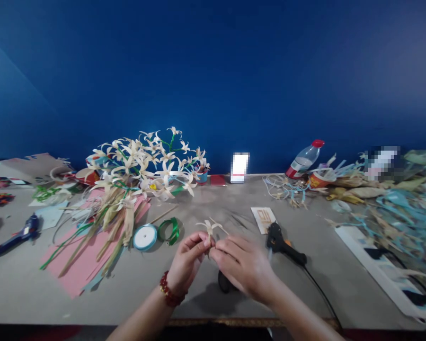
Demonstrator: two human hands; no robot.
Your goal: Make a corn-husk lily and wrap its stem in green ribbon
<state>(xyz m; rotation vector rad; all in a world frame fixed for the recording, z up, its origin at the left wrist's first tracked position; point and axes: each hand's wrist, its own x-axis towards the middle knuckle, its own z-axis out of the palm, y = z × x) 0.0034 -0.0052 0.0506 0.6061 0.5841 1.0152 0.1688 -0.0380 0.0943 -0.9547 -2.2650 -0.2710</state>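
A small pale flower with thin curled petals (pixel 209 228) stands upright between my hands, above the grey table. My left hand (pixel 191 255), with a red bead bracelet at the wrist, pinches the flower's base between thumb and fingers. Close against it, my right hand (pixel 243 265) has its fingers pressed together at the same base; it is slightly blurred. Whatever the right fingertips hold is hidden. Below the hands lies a dark looped handle (pixel 224 282), partly covered by the right hand.
Left: many pale flowers (pixel 166 173), pink paper (pixel 69 265), a ribbon spool (pixel 145 237), green ribbon (pixel 169 231) and a blue glue gun (pixel 26 232). Right: a black glue gun (pixel 284 244) with its cord, a power strip (pixel 379 270), a bottle (pixel 303 158) and tangled blue strips (pixel 404 213).
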